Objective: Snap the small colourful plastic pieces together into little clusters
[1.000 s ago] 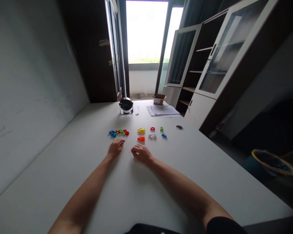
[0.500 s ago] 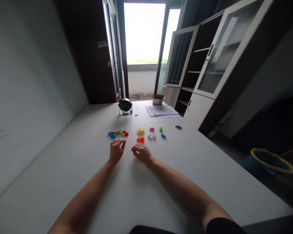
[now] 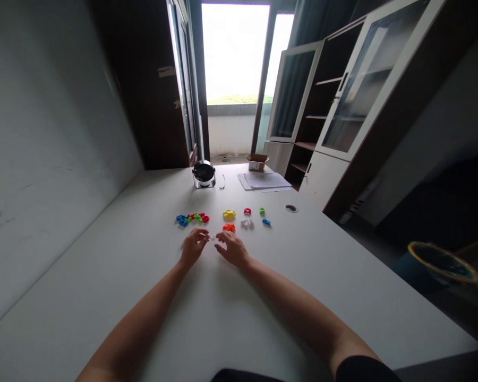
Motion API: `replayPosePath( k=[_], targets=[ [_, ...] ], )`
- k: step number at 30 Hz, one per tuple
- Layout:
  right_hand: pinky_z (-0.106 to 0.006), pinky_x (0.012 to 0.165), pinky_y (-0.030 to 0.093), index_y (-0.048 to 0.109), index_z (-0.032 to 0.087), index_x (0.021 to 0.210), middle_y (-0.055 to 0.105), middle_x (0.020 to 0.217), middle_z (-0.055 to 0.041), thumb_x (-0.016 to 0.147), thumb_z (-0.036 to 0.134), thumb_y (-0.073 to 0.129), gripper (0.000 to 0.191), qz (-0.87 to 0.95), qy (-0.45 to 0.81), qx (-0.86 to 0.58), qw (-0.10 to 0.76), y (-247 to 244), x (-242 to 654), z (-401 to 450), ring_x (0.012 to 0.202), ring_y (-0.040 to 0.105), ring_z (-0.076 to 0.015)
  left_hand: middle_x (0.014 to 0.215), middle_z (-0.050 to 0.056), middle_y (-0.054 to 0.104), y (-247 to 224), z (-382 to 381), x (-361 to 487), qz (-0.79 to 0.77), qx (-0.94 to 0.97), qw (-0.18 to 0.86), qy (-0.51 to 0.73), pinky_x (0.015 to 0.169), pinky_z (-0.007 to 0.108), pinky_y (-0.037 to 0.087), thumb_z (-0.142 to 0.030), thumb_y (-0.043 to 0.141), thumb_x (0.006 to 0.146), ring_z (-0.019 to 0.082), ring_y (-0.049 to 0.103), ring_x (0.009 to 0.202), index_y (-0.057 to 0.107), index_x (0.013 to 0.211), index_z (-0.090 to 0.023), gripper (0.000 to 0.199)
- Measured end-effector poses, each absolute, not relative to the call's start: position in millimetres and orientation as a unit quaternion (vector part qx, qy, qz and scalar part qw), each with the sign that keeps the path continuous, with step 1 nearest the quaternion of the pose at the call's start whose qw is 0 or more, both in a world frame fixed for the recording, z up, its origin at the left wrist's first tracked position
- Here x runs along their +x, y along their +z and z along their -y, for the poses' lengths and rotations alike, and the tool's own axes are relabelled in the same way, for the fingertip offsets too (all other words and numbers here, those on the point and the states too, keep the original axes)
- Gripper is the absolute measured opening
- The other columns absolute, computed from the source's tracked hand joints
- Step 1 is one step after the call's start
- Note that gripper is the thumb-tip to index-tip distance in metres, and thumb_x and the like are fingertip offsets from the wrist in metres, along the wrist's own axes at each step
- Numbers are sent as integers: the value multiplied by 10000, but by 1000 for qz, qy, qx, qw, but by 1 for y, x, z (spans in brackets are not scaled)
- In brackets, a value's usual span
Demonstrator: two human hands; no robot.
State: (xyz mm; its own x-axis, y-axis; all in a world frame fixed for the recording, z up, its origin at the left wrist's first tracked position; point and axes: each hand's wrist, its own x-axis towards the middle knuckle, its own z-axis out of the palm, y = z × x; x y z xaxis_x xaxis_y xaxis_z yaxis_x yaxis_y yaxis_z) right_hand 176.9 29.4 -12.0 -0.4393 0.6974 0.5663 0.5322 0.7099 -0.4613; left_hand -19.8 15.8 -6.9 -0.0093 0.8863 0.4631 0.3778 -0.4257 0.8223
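A small whitish plastic piece point(image 3: 212, 237) is pinched between the thumb and fingers of my left hand point(image 3: 193, 246). Just to its right, my right hand point(image 3: 232, 248) has its thumb and fingers apart, the fingertips close to the piece; whether they touch it is too small to tell. Beyond my right hand lie orange pieces point(image 3: 229, 227), yellow pieces point(image 3: 229, 214) and clear whitish pieces point(image 3: 247, 224). Past my left hand is a mixed group with blue pieces point(image 3: 181, 220), green pieces point(image 3: 198, 216) and red pieces point(image 3: 204, 218).
Further right on the white table point(image 3: 155, 297) are a red piece point(image 3: 247, 211), a green piece point(image 3: 262, 211) and a blue piece point(image 3: 266, 222). Behind them sit a round black-and-silver device point(image 3: 204, 174), papers point(image 3: 266, 181), a cardboard box point(image 3: 257, 163) and a cable hole point(image 3: 291, 208).
A whitish piece now shows in my left fingertips, between the hands. The fingers of my right hand have spread from a closed curl. The pieces on the table stay put.
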Motion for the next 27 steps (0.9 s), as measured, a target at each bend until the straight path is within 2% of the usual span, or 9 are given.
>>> replayPosePath(
  k=[9, 20, 27],
  targets=[
    [-315, 778, 470, 584, 222, 1046, 629, 969, -58, 907, 269, 616, 150, 838, 96, -363, 396, -8, 177, -27, 890, 587, -199, 868, 46, 702, -7, -14, -17, -459, 670, 295, 503, 714, 305, 575, -378, 613, 893, 180, 717, 772, 620, 959, -193, 197],
    [-320, 798, 453, 602, 211, 940, 625, 930, -55, 927, 277, 578, 72, 826, 82, -377, 411, -8, 178, -27, 882, 581, -197, 969, 38, 680, -1, -6, -14, -476, 733, 191, 446, 718, 271, 549, -287, 565, 908, 142, 670, 763, 652, 1008, -226, 145],
    [-309, 785, 444, 596, 213, 912, 624, 906, -46, 949, 301, 548, 107, 813, 96, -392, 419, -7, 179, -27, 849, 576, -187, 977, 32, 665, 4, -3, -13, -468, 761, 169, 417, 716, 268, 545, -270, 559, 910, 136, 651, 737, 667, 1051, -243, 180]
  ],
)
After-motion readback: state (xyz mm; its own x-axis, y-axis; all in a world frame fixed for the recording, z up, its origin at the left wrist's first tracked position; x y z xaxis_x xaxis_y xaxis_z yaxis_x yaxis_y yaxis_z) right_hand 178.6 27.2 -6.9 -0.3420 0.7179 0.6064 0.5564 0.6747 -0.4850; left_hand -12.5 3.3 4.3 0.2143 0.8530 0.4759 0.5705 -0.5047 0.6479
